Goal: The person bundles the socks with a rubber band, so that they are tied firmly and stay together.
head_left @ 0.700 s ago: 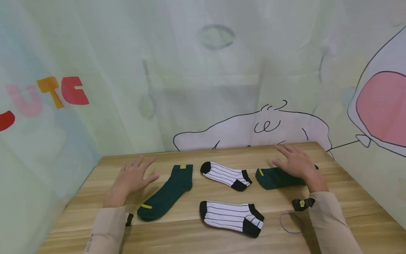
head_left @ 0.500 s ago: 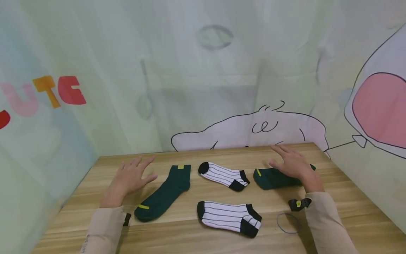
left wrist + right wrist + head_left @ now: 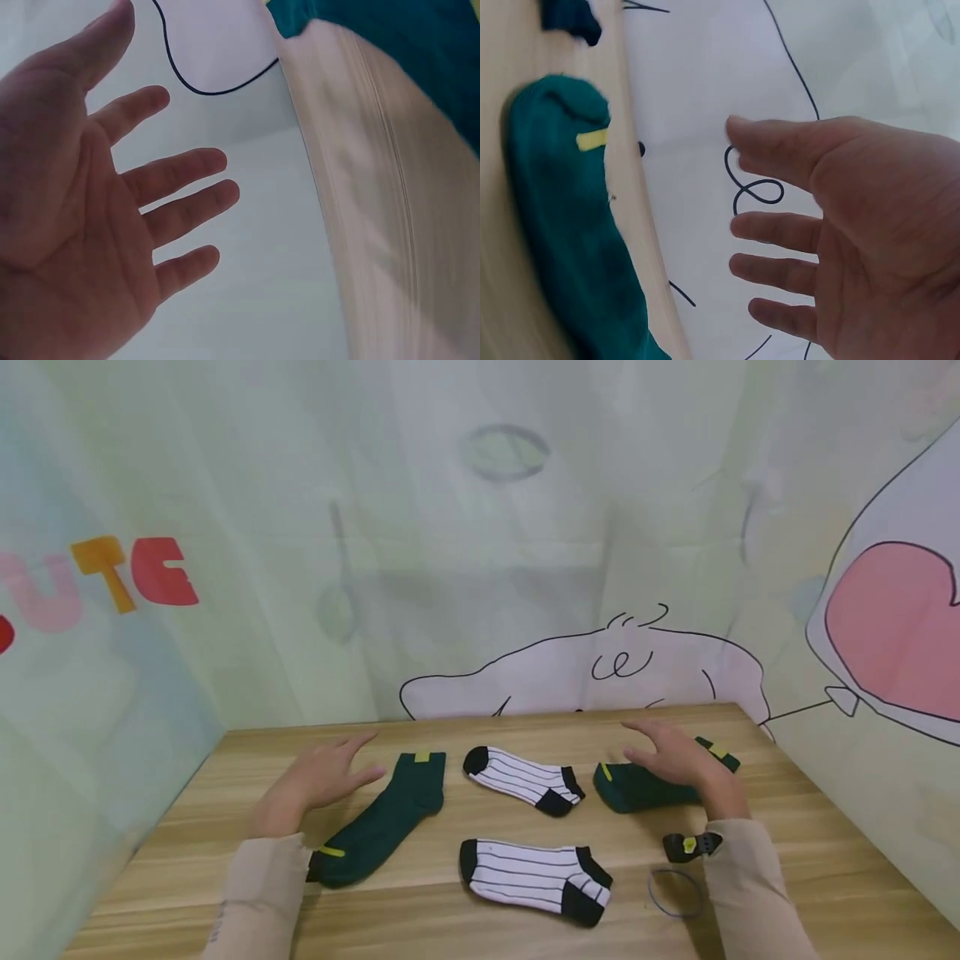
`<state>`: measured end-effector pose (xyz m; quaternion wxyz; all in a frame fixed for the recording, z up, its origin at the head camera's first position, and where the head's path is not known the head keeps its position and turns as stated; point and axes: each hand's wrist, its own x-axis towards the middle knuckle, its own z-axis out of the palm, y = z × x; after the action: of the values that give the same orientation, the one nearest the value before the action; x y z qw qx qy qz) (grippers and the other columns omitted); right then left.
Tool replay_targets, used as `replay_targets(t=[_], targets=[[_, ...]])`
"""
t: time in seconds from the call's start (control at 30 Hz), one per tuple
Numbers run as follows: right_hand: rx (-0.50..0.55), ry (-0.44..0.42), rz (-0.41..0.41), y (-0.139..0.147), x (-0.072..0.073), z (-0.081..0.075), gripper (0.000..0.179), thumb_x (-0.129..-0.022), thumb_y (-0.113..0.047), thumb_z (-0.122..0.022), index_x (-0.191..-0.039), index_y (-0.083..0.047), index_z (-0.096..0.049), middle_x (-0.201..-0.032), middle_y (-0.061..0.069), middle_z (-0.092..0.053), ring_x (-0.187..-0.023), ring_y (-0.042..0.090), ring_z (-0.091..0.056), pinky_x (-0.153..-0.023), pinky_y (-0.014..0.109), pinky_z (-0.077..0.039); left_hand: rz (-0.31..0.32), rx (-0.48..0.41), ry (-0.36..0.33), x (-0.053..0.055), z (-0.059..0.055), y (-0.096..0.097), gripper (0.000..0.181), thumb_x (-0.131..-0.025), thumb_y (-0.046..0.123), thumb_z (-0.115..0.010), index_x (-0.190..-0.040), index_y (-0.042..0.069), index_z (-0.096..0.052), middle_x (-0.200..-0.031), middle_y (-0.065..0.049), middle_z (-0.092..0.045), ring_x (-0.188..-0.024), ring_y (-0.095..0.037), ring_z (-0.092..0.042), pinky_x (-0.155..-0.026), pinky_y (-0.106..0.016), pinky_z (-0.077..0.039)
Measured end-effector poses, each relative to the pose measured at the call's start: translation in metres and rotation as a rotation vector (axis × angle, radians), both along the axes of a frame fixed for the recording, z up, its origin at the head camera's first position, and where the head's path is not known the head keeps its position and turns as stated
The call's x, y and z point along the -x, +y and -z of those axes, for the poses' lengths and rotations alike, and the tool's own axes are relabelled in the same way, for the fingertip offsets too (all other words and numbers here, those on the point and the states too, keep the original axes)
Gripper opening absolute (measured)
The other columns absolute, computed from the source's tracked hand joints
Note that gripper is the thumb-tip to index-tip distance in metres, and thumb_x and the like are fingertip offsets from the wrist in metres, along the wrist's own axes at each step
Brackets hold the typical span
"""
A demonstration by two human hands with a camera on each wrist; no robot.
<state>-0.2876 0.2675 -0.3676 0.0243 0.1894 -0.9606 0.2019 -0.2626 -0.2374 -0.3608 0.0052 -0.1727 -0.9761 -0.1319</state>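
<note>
My left hand (image 3: 318, 779) hovers over the left part of the table, fingers spread, beside a dark green sock (image 3: 397, 814) with yellow marks at toe and cuff. In the left wrist view the palm of that hand shows with nothing in it. My right hand (image 3: 675, 756) is held above a second green sock (image 3: 637, 789), covering part of it in the head view; the right wrist view shows this hand apart from the sock, fingers extended. Between the hands lie two white striped ankle socks with black toes and heels, a far one (image 3: 521, 777) and a near one (image 3: 525, 874).
The wooden table (image 3: 405, 927) meets a printed curtain (image 3: 450, 610) at its back and sides. A thin bluish loop (image 3: 675, 893) lies at the front right, next to the right sleeve (image 3: 753, 885). A black strap with a yellow mark (image 3: 692, 846) sits at the right wrist.
Both hands have turned, thumbs rising and fingers drawing edge-on. The right hand has dropped slightly toward me, uncovering the right green sock's cuff. The socks stay in place as the view shifts a little.
</note>
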Motion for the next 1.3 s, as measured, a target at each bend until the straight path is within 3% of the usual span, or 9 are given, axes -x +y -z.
replay_targets(t=[0.23,0.47,0.7,1.0,1.3], targets=[[0.046,-0.096,-0.014,-0.006,-0.001,-0.006,0.048,-0.103,-0.023,-0.055,-0.145,0.000,-0.048,-0.145,0.030,-0.047,-0.131,0.053,-0.043,-0.101,0.065,-0.037,0.060,-0.132,-0.121,0.007,0.000,0.008,0.069,-0.103,0.045,-0.051,-0.153,0.000,-0.034,-0.151,-0.029,-0.039,-0.138,-0.049,-0.038,-0.108,-0.062,-0.031],[0.096,-0.155,-0.025,-0.016,0.003,-0.008,0.048,-0.104,-0.024,-0.054,-0.146,-0.002,-0.047,-0.146,0.028,-0.047,-0.131,0.053,-0.043,-0.100,0.065,-0.039,0.033,-0.234,-0.186,0.010,0.003,0.011,0.069,-0.103,0.044,-0.050,-0.156,0.005,-0.029,-0.155,-0.028,-0.034,-0.139,-0.050,-0.035,-0.108,-0.064,-0.030],[0.134,-0.140,-0.055,-0.019,0.005,-0.004,0.044,-0.104,-0.021,-0.054,-0.144,-0.002,-0.049,-0.145,0.025,-0.049,-0.130,0.052,-0.045,-0.100,0.064,-0.040,0.042,-0.236,-0.202,0.013,0.005,0.014,0.068,-0.104,0.042,-0.050,-0.156,0.003,-0.028,-0.153,-0.031,-0.034,-0.138,-0.051,-0.036,-0.107,-0.065,-0.031],[0.169,-0.179,-0.111,-0.026,0.007,-0.004,0.046,-0.104,-0.022,-0.056,-0.144,-0.002,-0.049,-0.145,0.025,-0.049,-0.128,0.047,-0.050,-0.101,0.060,-0.042,0.068,-0.205,-0.171,0.024,0.002,0.043,0.064,-0.103,0.037,-0.055,-0.153,0.004,-0.035,-0.150,-0.028,-0.042,-0.136,-0.045,-0.042,-0.108,-0.061,-0.034],[0.172,-0.202,-0.150,-0.035,0.009,-0.002,0.046,-0.102,-0.023,-0.059,-0.143,-0.003,-0.050,-0.138,0.027,-0.055,-0.123,0.044,-0.056,-0.098,0.057,-0.045,0.082,-0.151,-0.145,0.026,0.007,0.066,0.061,-0.102,0.033,-0.058,-0.153,0.006,-0.038,-0.154,-0.021,-0.041,-0.140,-0.040,-0.039,-0.112,-0.055,-0.031]])
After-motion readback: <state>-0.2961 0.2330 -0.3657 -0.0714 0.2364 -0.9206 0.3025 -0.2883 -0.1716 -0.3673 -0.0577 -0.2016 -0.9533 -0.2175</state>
